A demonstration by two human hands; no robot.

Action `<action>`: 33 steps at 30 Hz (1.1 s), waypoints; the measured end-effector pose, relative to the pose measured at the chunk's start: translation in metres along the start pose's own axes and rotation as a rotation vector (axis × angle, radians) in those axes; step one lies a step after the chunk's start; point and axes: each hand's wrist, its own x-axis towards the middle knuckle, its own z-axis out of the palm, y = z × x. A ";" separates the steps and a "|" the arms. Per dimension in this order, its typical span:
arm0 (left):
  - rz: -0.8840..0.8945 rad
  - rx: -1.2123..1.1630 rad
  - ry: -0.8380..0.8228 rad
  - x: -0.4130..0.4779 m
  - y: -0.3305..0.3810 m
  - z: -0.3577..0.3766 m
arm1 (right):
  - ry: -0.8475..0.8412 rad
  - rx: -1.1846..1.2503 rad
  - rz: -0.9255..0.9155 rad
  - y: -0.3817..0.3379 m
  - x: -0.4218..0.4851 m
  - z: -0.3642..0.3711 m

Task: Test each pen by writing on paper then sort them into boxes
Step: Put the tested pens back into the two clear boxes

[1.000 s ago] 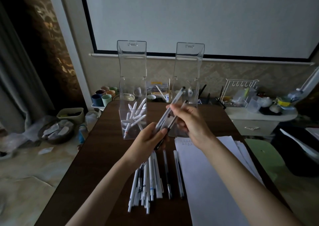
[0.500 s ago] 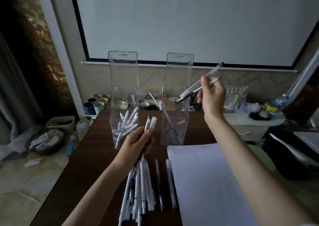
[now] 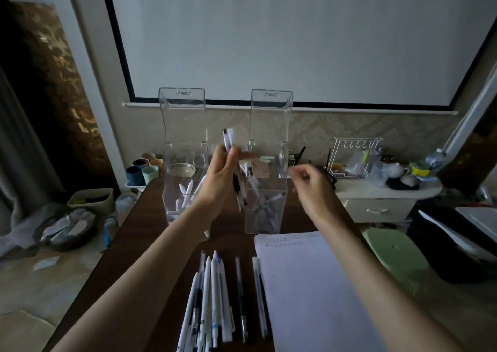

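Observation:
My left hand (image 3: 219, 181) grips a few pens (image 3: 228, 140) upright, their tops above my fingers, between the two clear boxes. My right hand (image 3: 309, 183) hovers beside the right box (image 3: 265, 217), blurred, fingers loosely curled with nothing seen in it. That box holds several dark and blue pens. White pens lie in the left box (image 3: 177, 206). Both lids stand open. A pile of pens (image 3: 209, 298) lies on the brown table (image 3: 145, 230), with two single pens (image 3: 240, 287) beside it. White paper (image 3: 314, 292) with small marks at its top lies on the right.
Coloured cups (image 3: 145, 170) and a bowl stand behind the left box. A white wire rack (image 3: 352, 158) and clutter sit on a side cabinet at the right. A green stool (image 3: 395, 255) stands beside the table. A basket and bags lie on the floor at the left.
My right hand has come down from above the right box and no longer holds the two pens. My left hand has risen with its pens to between the boxes.

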 end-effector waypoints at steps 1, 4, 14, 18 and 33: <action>0.050 0.035 -0.007 0.014 0.002 0.005 | -0.005 0.038 0.011 0.005 -0.007 -0.003; 0.101 0.100 0.027 0.050 0.000 0.023 | -0.013 0.088 0.067 0.017 -0.021 -0.007; -0.005 0.628 -0.015 0.028 -0.016 -0.004 | -0.152 0.087 0.077 0.034 -0.047 -0.008; -0.183 0.727 -0.186 -0.040 -0.042 -0.058 | -0.460 -0.092 0.160 0.034 -0.067 0.012; -0.602 1.206 -0.201 -0.139 -0.083 -0.063 | -0.681 -0.607 0.268 0.009 -0.124 0.074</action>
